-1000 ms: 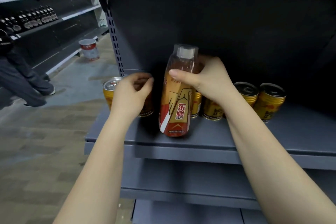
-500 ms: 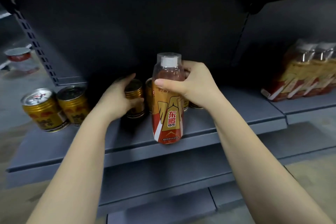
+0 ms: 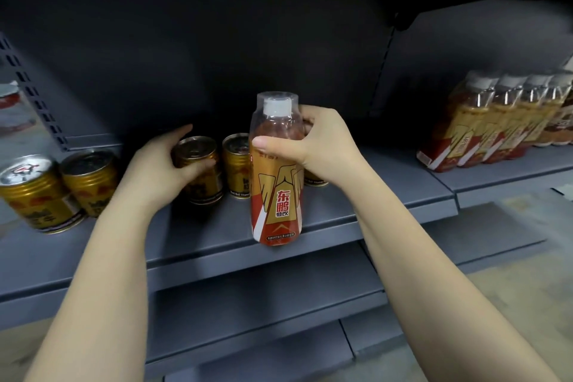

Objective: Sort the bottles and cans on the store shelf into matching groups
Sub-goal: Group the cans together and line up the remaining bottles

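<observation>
Evidently your right hand (image 3: 322, 146) has its fingers clamped on the bottle (image 3: 277, 177) near the shelf (image 3: 387, 195) edge, likely bound for the bottle row (image 3: 496, 121) far right, while your left hand (image 3: 164, 170) grips a can (image 3: 198, 167) to join the left cans (image 3: 55, 189).

The grey metal shelf (image 3: 192, 236) carries several gold cans. Two gold cans (image 3: 55, 192) stand at its left end, touching each other. Near the middle stands a darker gold can (image 3: 198, 170), and one more can (image 3: 237, 164) just to its right. The neighbouring shelf section (image 3: 508, 178) on the right carries a row of bottles (image 3: 496, 124), standing close together at its far side.
</observation>
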